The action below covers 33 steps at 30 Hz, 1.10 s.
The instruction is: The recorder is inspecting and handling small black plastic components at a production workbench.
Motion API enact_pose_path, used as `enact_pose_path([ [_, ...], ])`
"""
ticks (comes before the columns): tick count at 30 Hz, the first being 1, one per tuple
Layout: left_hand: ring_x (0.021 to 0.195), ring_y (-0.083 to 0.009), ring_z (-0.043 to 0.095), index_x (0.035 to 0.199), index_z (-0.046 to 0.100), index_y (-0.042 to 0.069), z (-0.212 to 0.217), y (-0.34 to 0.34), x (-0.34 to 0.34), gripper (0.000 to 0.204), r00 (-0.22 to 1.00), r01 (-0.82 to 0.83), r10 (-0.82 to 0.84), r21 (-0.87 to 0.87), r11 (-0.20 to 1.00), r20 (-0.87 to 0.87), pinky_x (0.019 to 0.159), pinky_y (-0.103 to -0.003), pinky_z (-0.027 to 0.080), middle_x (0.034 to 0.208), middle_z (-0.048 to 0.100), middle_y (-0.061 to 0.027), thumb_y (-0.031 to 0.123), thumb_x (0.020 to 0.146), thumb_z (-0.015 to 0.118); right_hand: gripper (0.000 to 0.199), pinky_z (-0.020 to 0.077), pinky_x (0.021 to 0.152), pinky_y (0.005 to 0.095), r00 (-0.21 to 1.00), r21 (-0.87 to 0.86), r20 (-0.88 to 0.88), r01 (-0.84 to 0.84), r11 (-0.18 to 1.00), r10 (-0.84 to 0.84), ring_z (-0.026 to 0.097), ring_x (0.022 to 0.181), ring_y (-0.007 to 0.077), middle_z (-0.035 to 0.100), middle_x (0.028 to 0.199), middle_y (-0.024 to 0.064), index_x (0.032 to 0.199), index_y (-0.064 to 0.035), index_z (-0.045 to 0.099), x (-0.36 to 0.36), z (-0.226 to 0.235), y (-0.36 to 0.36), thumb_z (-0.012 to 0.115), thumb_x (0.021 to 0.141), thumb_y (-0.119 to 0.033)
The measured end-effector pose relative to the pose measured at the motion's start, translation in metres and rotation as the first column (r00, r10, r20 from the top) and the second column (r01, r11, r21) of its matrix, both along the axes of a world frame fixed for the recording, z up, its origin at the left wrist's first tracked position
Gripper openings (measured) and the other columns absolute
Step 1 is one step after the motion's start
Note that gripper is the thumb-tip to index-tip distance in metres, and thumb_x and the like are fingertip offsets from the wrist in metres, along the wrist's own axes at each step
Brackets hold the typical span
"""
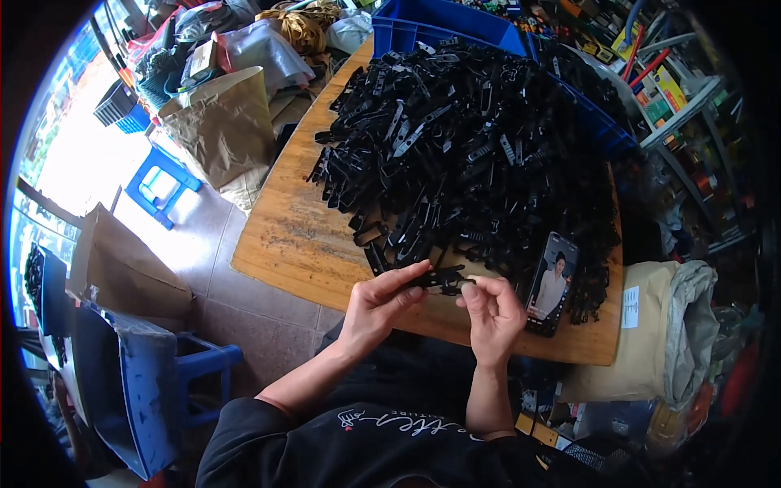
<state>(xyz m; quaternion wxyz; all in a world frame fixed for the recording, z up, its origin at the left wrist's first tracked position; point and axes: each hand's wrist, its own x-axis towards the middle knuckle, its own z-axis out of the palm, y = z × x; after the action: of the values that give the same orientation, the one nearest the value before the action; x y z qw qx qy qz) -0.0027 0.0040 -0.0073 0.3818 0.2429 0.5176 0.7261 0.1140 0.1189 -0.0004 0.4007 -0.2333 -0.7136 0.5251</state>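
Near the front edge of the wooden table (281,244), my two hands hold a small black slotted part (444,278) between them. My left hand (381,302) grips its left end between fingers and thumb. Thumb and fingertips of my right hand (495,315) pinch the right end. Just beyond lies a big heap of similar black parts (455,146), long and narrow, some with slots and holes. What exactly the parts are cannot be made out. My fingers hide some of the held piece.
A phone (551,283) with a lit screen leans at the heap's right front. Blue crates (451,23) stand at the back. Left are a blue stool (167,183), a paper sack (220,126) and a cardboard box (122,260). Another sack (630,325) stands right of the table.
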Motion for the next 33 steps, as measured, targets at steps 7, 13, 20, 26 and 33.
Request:
enact_pose_path([
  [7,0.092,-0.0095,0.054,0.120,0.052,0.002,0.000,-0.006,0.002,0.039,0.999,0.033,-0.034,-0.040,0.999,-0.023,0.080,-0.021,0.043,0.105,0.059,-0.0055,0.007,0.082,0.061,0.016,0.0424,0.054,0.0191,0.985,0.362,0.138,0.048,0.931,-0.104,0.052,0.060,0.0064,0.057,0.070,0.0011,0.089,0.0004,0.061,-0.012,0.001,-0.012,0.068,0.077,-0.007],
  [13,0.093,-0.0093,0.053,0.114,0.055,0.000,-0.007,-0.030,0.004,0.032,0.993,0.100,-0.092,-0.103,0.990,0.076,0.081,-0.021,0.043,0.105,0.059,-0.0053,0.006,0.083,0.060,0.025,0.0402,0.053,0.0190,0.956,0.083,0.291,-0.012,0.997,-0.013,0.048,0.058,0.0044,0.053,0.065,0.0002,0.102,-0.0012,0.061,0.001,-0.010,-0.017,0.067,0.078,-0.006],
  [20,0.091,-0.0075,0.053,0.117,0.052,0.001,0.001,-0.034,-0.013,0.034,0.994,-0.108,0.110,-0.056,0.993,0.027,0.080,-0.020,0.042,0.102,0.059,-0.0026,0.004,0.083,0.058,0.018,0.0462,0.055,0.0258,0.845,0.591,0.529,-0.305,0.747,-0.074,0.059,0.063,0.0156,0.057,0.075,0.0054,0.090,-0.0030,0.061,-0.033,0.000,0.021,0.068,0.074,-0.005],
  [26,0.092,-0.0120,0.056,0.120,0.051,0.001,0.007,-0.024,-0.014,0.042,0.988,-0.127,0.128,-0.010,0.992,0.092,0.085,-0.024,0.043,0.104,0.059,-0.0074,-0.004,0.079,0.057,0.013,0.0474,0.059,0.0218,0.942,0.043,0.251,-0.239,0.970,0.221,0.059,0.063,0.0109,0.059,0.075,0.0056,0.084,0.0016,0.056,0.000,0.007,-0.002,0.063,0.081,-0.009],
  [33,0.100,-0.0114,0.052,0.125,0.048,0.004,0.009,-0.020,-0.007,0.047,0.997,0.082,-0.082,-0.057,0.995,0.000,0.089,-0.024,0.041,0.111,0.055,-0.0049,-0.005,0.080,0.055,0.014,0.0500,0.057,0.0198,0.956,-0.277,0.028,-0.272,0.922,0.290,0.061,0.062,0.0102,0.063,0.078,0.0095,0.087,0.0016,0.054,0.007,0.007,-0.018,0.058,0.086,-0.011],
])
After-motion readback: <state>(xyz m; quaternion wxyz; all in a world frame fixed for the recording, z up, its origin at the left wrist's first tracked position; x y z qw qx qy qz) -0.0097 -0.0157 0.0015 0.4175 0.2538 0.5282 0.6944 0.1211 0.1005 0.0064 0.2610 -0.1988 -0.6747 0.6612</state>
